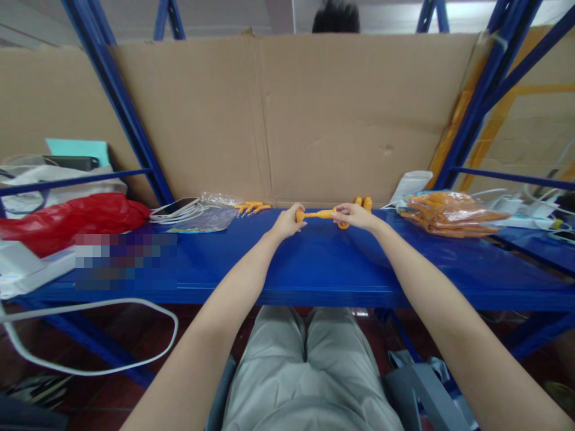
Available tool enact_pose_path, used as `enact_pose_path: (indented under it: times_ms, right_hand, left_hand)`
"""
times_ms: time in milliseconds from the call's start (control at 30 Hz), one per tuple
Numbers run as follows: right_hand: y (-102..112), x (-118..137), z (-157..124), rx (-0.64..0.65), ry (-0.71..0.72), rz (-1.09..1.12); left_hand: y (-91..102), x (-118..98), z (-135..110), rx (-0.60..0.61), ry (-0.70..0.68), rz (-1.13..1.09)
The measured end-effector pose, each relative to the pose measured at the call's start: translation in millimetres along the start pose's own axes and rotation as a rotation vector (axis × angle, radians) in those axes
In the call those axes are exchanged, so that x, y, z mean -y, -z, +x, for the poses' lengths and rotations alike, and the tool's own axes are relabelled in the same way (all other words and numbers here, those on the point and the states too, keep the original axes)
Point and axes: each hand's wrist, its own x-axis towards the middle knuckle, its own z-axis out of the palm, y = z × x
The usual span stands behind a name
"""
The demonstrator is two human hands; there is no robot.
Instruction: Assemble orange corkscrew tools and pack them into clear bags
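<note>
Between my two hands stretches a yellow-orange plastic piece (320, 214) with a ribbed, screw-like shaft, held level just over the blue table (314, 263). My left hand (284, 222) is closed around its rounded left end. At the other end, the fingers of my right hand (356, 216) pinch the smoother, slimmer part. A small round yellow-orange piece (344, 225) shows below my right fingers. Behind that hand stand yellow-orange cylindrical pieces (366, 202), partly hidden. Several yellow-orange branched pieces with thin metal tips (253, 207) lie left of my left hand.
Left on the table are a clear plastic bag (209, 220), a phone (177, 208) with a white cable, and a red bag (76, 218). Bagged orange items (449, 214) lie right. A cardboard wall (323, 120) closes the back; blue posts (121, 108) frame it.
</note>
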Motion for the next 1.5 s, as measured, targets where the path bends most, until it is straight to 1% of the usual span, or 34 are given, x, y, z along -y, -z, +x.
enact_pose_path:
  times_ms: [100, 267, 433, 500, 633, 767, 1000, 1133, 1233, 1367, 1500]
  right_hand:
    - [0.9, -3.1, 0.5, 0.011, 0.009, -0.004]
    - [1.6, -2.5, 0.5, 0.037, -0.015, 0.056]
    - [2.5, -0.5, -0.5, 0.054, 0.016, 0.033]
    - [2.1, -1.0, -0.4, 0.038, 0.025, 0.036]
    - [0.1, -1.8, -0.2, -0.034, 0.069, 0.068]
    - [-0.9, 0.3, -0.5, -0.032, 0.028, 0.091]
    - [-1.1, 7.6, -3.3, 0.036, -0.005, 0.063]
    - [-1.0, 12.6, -5.7, 0.011, -0.021, 0.050]
    - [-0.3, 14.2, -6.9, -0.011, -0.007, 0.015]
    - [0.1, 12.9, -8.1, -0.014, 0.029, -0.025]
    - [-0.6, 12.1, -8.5, -0.012, 0.015, -0.031]
  left_hand:
    - [0.3, -0.1, 0.1, -0.003, -0.011, 0.011]
    - [0.8, -0.3, -0.5, 0.005, -0.018, 0.022]
    - [0.3, 1.1, 0.2, 0.003, -0.019, 0.005]
    - [0.2, 1.3, 0.5, 0.001, -0.018, -0.016]
    - [0.0, 0.4, 0.6, 0.008, 0.003, -0.061]
    - [0.0, 0.4, 1.0, 0.028, 0.009, -0.094]
    - [2.4, 1.5, 1.2, 0.050, -0.001, -0.117]
    - [1.8, -1.2, 0.6, 0.062, -0.005, -0.118]
    - [0.9, -2.7, 0.5, 0.063, -0.004, -0.136]
    - [0.9, -3.4, 0.2, 0.058, 0.003, -0.134]
    - [0.8, -3.7, -0.3, 0.053, 0.003, -0.110]
